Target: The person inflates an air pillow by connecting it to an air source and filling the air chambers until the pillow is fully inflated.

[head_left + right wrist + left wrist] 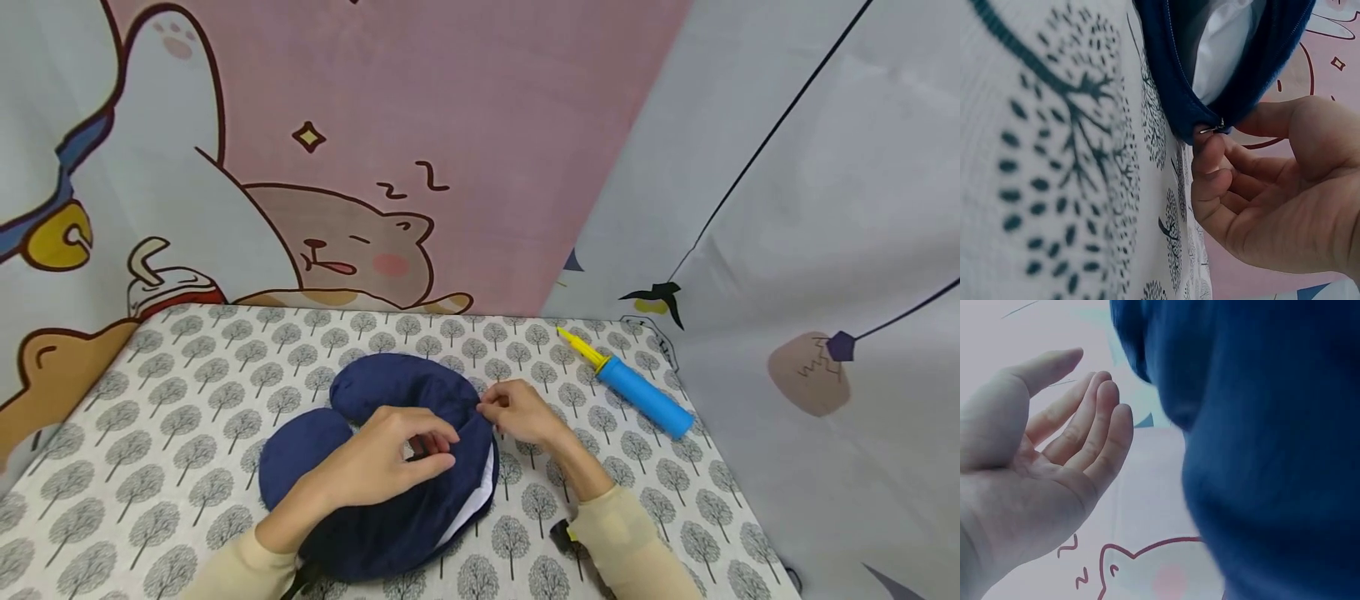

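A navy-blue U-shaped neck pillow (401, 379) lies on the table, its rounded ends toward the left. An unzipped opening along its right side shows a white inner part (1222, 56). My right hand (525, 412) pinches the cover at one end of this opening, thumb and index finger at the small metal zipper pull (1213, 130). Over the middle of the pillow is my left hand (378, 458), fingers loosely bent with nothing between them. In the left wrist view, that hand's palm and fingers stand apart from the blue fabric.
A blue hand pump (645, 398) with a yellow nozzle (577, 343) lies on the right of the table. The tablecloth (187, 450) has a grey tree print. Behind it hangs a pink and white cartoon curtain (487, 125), and a pale one closes off the right side.
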`<state>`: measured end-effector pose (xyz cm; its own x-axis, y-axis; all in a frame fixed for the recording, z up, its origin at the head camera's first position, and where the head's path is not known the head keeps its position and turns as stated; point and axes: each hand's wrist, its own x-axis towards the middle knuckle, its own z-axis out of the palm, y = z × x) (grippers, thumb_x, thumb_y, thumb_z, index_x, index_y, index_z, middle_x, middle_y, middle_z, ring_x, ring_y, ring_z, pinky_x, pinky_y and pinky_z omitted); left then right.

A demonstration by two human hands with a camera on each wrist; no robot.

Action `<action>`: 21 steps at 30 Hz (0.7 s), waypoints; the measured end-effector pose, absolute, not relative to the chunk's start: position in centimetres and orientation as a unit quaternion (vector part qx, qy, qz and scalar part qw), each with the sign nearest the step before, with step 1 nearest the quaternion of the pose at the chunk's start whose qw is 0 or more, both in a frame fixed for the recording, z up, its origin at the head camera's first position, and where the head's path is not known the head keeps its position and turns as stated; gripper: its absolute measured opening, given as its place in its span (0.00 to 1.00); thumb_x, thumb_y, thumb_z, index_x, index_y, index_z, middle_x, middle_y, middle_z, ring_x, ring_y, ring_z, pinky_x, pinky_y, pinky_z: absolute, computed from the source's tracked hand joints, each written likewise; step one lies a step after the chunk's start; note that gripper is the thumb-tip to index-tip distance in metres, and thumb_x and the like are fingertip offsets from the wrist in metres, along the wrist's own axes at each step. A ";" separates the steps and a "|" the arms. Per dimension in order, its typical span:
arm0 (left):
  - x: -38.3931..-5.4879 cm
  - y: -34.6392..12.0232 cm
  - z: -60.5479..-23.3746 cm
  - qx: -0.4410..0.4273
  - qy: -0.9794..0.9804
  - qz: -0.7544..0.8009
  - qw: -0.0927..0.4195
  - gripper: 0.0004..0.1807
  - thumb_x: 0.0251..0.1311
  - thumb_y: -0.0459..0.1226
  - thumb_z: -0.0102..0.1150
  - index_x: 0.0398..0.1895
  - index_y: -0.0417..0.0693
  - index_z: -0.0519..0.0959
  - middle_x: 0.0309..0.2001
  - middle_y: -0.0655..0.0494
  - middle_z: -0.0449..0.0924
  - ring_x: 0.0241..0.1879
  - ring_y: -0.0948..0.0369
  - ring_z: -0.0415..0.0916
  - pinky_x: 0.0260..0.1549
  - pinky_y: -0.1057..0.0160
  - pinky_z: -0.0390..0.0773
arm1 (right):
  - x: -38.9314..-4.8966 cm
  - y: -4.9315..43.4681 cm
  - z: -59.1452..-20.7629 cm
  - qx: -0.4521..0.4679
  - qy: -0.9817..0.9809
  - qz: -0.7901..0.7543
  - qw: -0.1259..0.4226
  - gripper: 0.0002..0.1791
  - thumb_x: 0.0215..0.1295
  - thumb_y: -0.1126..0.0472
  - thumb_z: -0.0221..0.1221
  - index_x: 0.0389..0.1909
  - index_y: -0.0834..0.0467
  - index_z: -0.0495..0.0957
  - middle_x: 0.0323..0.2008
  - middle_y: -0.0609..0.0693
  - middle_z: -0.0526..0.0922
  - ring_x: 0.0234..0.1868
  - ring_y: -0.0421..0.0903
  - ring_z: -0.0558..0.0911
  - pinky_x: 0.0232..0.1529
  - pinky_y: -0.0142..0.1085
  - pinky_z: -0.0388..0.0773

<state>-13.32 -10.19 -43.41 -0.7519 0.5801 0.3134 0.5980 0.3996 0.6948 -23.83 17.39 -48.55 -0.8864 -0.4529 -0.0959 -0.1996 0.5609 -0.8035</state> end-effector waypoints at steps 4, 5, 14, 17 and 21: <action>-14.5 -10.3 -43.0 -0.346 -0.843 -0.411 0.012 0.12 0.76 0.39 0.73 0.57 0.45 0.91 0.45 0.60 0.93 0.43 0.69 0.88 0.45 0.61 0.90 | -24.1 17.7 -48.4 -0.196 0.868 -0.426 0.162 0.10 0.80 0.64 0.60 0.48 0.63 0.89 0.34 0.51 0.90 0.27 0.42 0.83 0.30 0.33 0.79; -14.8 -10.3 -42.9 -0.347 -0.845 -0.407 0.012 0.12 0.76 0.39 0.73 0.57 0.45 0.91 0.46 0.59 0.94 0.44 0.68 0.89 0.45 0.60 0.91 | -24.1 17.7 -48.4 -0.200 0.866 -0.426 0.167 0.11 0.80 0.65 0.59 0.49 0.63 0.89 0.35 0.51 0.90 0.28 0.43 0.83 0.31 0.33 0.79; -17.8 -9.9 -41.6 -0.363 -0.858 -0.365 0.001 0.14 0.77 0.39 0.72 0.59 0.45 0.91 0.51 0.52 0.94 0.49 0.59 0.91 0.49 0.54 0.92 | -24.3 18.4 -48.1 -0.218 0.851 -0.429 0.208 0.14 0.71 0.69 0.61 0.52 0.66 0.89 0.35 0.52 0.89 0.33 0.43 0.82 0.34 0.34 0.78; -18.8 -9.8 -41.3 -0.368 -0.860 -0.354 0.000 0.12 0.77 0.39 0.72 0.58 0.45 0.91 0.51 0.51 0.94 0.49 0.59 0.91 0.51 0.51 0.92 | -24.2 18.4 -48.1 -0.220 0.856 -0.421 0.205 0.12 0.69 0.68 0.63 0.49 0.64 0.91 0.33 0.49 0.89 0.33 0.42 0.81 0.34 0.34 0.77; -20.0 -9.5 -40.9 -0.374 -0.858 -0.352 -0.014 0.11 0.77 0.37 0.71 0.57 0.44 0.91 0.53 0.48 0.95 0.50 0.58 0.92 0.54 0.49 0.92 | -24.2 18.4 -48.0 -0.233 0.856 -0.416 0.198 0.08 0.68 0.68 0.67 0.42 0.64 0.93 0.32 0.50 0.89 0.32 0.41 0.79 0.33 0.32 0.76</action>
